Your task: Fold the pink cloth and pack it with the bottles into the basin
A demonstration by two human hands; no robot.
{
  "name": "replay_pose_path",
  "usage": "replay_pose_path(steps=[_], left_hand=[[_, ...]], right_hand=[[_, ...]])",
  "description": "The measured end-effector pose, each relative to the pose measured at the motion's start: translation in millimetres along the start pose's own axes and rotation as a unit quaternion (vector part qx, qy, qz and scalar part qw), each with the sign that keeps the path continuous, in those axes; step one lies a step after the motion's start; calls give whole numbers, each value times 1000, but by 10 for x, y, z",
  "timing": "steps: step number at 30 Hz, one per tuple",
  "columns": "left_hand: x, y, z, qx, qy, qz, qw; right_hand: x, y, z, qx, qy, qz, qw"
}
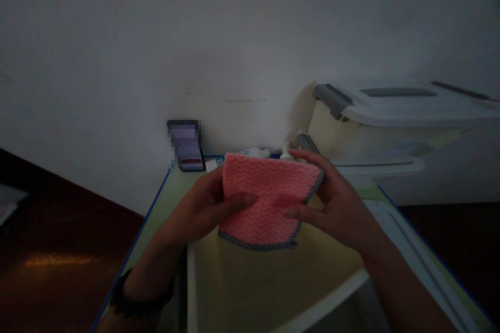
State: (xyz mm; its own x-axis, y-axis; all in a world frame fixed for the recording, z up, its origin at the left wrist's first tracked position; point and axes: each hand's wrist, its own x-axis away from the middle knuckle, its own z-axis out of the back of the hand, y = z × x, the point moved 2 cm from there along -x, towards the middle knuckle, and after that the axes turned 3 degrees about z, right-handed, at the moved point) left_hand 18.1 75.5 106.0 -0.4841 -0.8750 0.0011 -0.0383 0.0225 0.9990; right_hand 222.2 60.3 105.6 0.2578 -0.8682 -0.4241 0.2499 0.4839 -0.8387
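Observation:
A pink cleaning cloth [261,192] with a dark checked trim is held up in front of me, folded over into a small rectangle. My left hand [201,205] grips its left side, thumb lying across the front. On the other side my right hand [334,200] pinches the cloth near its trimmed right edge, with the thumb in front and fingers behind. Below the cloth, an open pale plastic bin [269,291] stands on the table, and its inside is in dim light.
A phone [189,151] leans against the wall at the table's back left. White bottles [253,153] lie or stand behind the cloth, partly hidden. Lidded storage boxes [390,140] are stacked at the back right. A white lid [414,255] lies along the table's right side.

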Motion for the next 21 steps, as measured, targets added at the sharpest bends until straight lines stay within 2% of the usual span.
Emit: replay_pose_path(steps=[3,5,10,17,21], left_hand=[[5,21,14,19,33,0,999],[7,34,19,22,48,-3,999],[-4,46,-4,10,35,19,999],[-9,19,-15,3,-4,29,1000],[-11,9,8,21,-17,23,999]], right_hand=[[-1,37,-40,-67,-75,-34,994],[1,35,-45,-67,-93,-32,993],[11,10,-6,21,-57,-24,998],[3,21,-12,-66,-47,-81,993],[12,2,-1,-29,-54,-46,997]])
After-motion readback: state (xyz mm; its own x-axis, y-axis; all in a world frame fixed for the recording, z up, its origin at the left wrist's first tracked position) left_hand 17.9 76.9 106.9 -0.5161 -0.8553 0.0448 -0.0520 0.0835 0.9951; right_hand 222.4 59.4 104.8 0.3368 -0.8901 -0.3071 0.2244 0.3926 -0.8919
